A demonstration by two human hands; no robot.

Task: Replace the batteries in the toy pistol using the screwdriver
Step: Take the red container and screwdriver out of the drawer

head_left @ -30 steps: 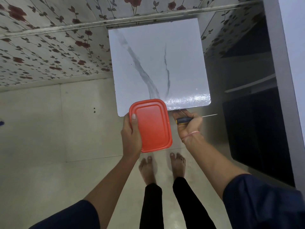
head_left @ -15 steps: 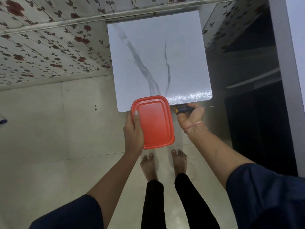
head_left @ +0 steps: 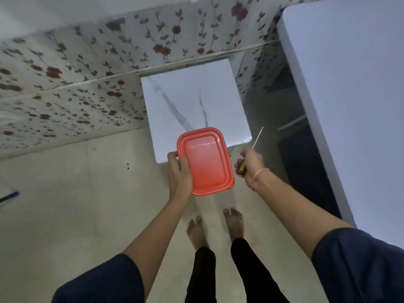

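My left hand (head_left: 180, 172) grips the left edge of a closed red plastic box (head_left: 205, 161), held level above the floor at the near edge of a small white marble-patterned table (head_left: 194, 101). The box's lid hides its contents. My right hand (head_left: 250, 164) is closed around a screwdriver (head_left: 251, 154) with a black and yellow handle; its thin metal shaft points up and away to the right. No toy pistol or batteries show in this view.
A floral-papered wall (head_left: 87, 84) runs behind the table. A tall white cabinet or appliance (head_left: 349, 106) stands on the right, with a dark gap beside it. My bare feet (head_left: 216, 228) stand on the pale tiled floor. A dark blue object (head_left: 9, 196) lies at far left.
The camera has tilted up, so the table sits farther away in view. The right hand turned the screwdriver from lying sideways to pointing up and away. The box stays in my left hand.
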